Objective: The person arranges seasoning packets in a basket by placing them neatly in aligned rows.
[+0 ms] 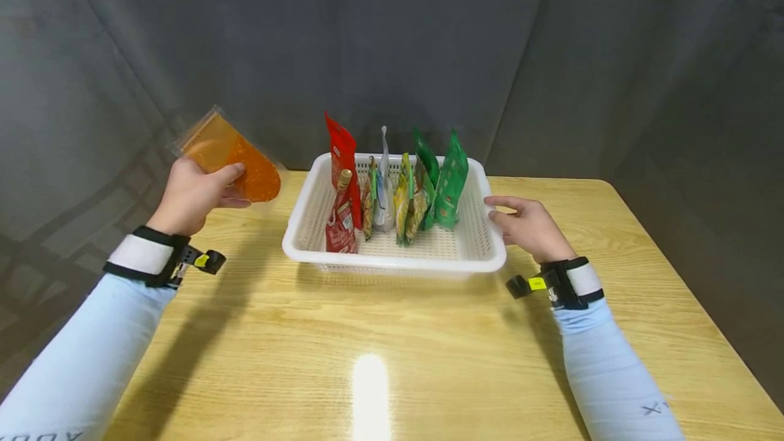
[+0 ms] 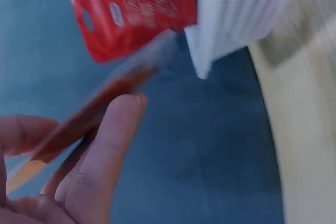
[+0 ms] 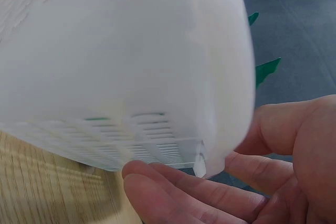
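My left hand [image 1: 194, 194] is raised off the table's left side and grips an orange sauce pouch [image 1: 231, 158] between thumb and fingers; the left wrist view shows that orange pouch [image 2: 89, 114] edge-on beside my thumb. A white slotted basket [image 1: 484, 250] stands mid-table holding a red pouch [image 1: 341, 155], a red sachet with a gold cap [image 1: 340, 220], a clear pouch [image 1: 383, 189], yellow-green packets [image 1: 405, 199] and green pouches [image 1: 452, 182], all upright. My right hand [image 1: 527, 223] rests against the basket's right rim, fingers [image 3: 173, 192] under the basket edge [image 3: 157, 77].
The wooden table [image 1: 392, 359] extends toward me with a bright glare spot [image 1: 370, 386] near its front. A grey cloth backdrop [image 1: 392, 39] hangs behind and at both sides. The table's right edge runs close past my right forearm.
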`<action>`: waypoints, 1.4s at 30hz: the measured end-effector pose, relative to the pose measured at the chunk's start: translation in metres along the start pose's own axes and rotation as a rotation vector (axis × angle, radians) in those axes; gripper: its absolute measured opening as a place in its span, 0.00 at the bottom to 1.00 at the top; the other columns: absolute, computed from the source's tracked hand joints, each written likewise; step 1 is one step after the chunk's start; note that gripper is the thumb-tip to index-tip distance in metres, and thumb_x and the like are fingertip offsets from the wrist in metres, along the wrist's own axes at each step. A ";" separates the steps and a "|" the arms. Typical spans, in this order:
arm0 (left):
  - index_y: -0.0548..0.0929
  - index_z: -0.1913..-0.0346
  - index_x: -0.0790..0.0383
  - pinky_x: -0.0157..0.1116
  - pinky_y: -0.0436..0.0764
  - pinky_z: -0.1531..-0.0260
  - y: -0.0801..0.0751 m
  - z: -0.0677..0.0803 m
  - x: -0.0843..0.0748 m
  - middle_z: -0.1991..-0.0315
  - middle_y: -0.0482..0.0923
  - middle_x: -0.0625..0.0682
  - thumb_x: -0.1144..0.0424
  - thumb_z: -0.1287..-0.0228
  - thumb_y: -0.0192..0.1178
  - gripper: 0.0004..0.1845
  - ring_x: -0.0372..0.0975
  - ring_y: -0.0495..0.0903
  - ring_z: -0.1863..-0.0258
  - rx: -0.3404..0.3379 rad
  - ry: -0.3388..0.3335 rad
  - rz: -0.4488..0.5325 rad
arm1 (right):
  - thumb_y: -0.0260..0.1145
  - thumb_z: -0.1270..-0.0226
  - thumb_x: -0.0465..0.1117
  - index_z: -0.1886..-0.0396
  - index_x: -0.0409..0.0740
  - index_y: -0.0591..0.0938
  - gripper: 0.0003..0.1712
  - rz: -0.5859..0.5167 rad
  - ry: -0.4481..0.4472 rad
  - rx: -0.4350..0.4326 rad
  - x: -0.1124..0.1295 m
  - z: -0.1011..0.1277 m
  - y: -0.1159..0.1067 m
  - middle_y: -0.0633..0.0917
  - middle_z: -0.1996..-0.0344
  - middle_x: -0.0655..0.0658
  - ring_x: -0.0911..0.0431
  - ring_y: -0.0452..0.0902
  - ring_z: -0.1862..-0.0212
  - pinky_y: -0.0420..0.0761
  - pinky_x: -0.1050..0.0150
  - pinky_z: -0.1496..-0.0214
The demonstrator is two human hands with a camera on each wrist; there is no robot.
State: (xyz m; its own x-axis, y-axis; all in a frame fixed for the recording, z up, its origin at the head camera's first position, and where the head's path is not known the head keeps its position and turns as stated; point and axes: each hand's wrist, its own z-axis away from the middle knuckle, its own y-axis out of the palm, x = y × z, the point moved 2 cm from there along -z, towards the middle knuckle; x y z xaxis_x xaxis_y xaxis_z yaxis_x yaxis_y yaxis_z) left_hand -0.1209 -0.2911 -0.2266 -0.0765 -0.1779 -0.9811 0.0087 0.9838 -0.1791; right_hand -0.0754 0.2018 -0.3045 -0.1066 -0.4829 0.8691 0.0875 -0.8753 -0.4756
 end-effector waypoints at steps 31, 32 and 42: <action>0.57 0.31 0.77 0.48 0.83 0.55 0.077 0.028 -0.021 0.41 0.69 0.75 0.61 0.21 0.33 0.26 0.61 0.80 0.51 0.372 -0.042 -0.177 | 0.57 0.25 0.43 0.33 0.38 0.74 0.25 0.022 0.010 0.007 0.000 -0.002 -0.002 0.80 0.46 0.30 0.45 0.84 0.56 0.86 0.55 0.58; 0.58 0.31 0.77 0.48 0.83 0.55 0.078 0.028 -0.020 0.41 0.70 0.75 0.61 0.21 0.33 0.25 0.62 0.80 0.51 0.379 -0.046 -0.183 | 0.57 0.25 0.43 0.33 0.38 0.74 0.25 0.022 0.009 0.008 0.000 -0.002 -0.002 0.80 0.46 0.30 0.45 0.84 0.56 0.86 0.55 0.58; 0.54 0.27 0.74 0.49 0.84 0.56 0.088 0.027 -0.001 0.42 0.71 0.74 0.66 0.24 0.37 0.26 0.59 0.82 0.53 0.408 -0.072 -0.361 | 0.57 0.25 0.42 0.33 0.38 0.74 0.25 0.028 0.005 0.008 0.000 -0.001 -0.002 0.80 0.46 0.30 0.46 0.84 0.56 0.86 0.55 0.58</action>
State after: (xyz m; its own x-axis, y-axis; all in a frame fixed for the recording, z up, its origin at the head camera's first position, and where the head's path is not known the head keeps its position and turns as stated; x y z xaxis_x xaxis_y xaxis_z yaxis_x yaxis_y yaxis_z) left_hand -0.0929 -0.2050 -0.2431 -0.0782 -0.5180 -0.8518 0.3817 0.7738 -0.5055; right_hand -0.0767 0.2033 -0.3040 -0.1089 -0.5075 0.8547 0.0987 -0.8611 -0.4987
